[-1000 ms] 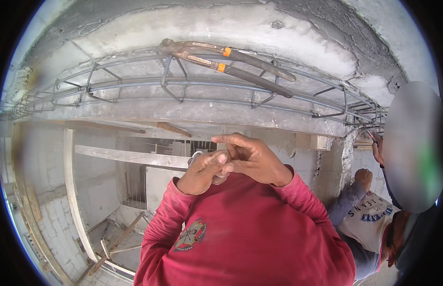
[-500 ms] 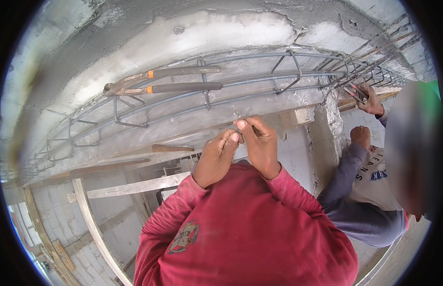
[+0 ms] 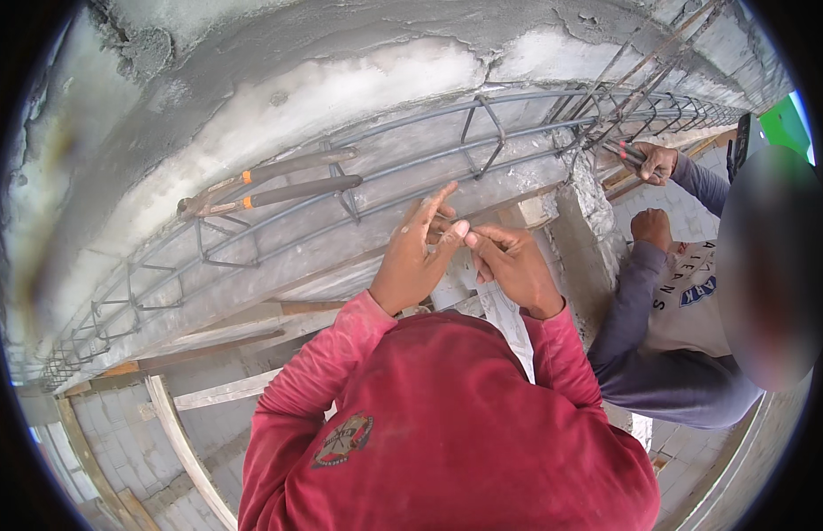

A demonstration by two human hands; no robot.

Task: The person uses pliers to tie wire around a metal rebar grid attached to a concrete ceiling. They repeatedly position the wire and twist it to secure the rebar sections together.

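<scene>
My left hand (image 3: 418, 261) and my right hand (image 3: 518, 267) meet in front of my chest, below the rebar cage. Their thumbs and fingers pinch together on a thin dark strand that looks like wire, mostly hidden by the fingertips. The left index finger points up, away from the pinch. Beyond my hands, a pair of pincers (image 3: 298, 191) with dark handles and orange collars rests across the bars of the rebar cage (image 3: 403, 196), its jaws toward the left.
At the right crouches a co-worker (image 3: 673, 301); their far hand (image 3: 657, 163) holds a red-and-black-handled tool (image 3: 631, 154) by the cage. A rough concrete post (image 3: 588, 230) stands between us. Wooden beams (image 3: 186, 442) cross below left. Wet grey mortar (image 3: 279, 44) coats the wall behind the cage.
My view has shifted, so the cage and pincers appear farther left. My left fingers have spread from a tight pinch, the index now raised; my right hand has turned sideways, fingers toward the left.
</scene>
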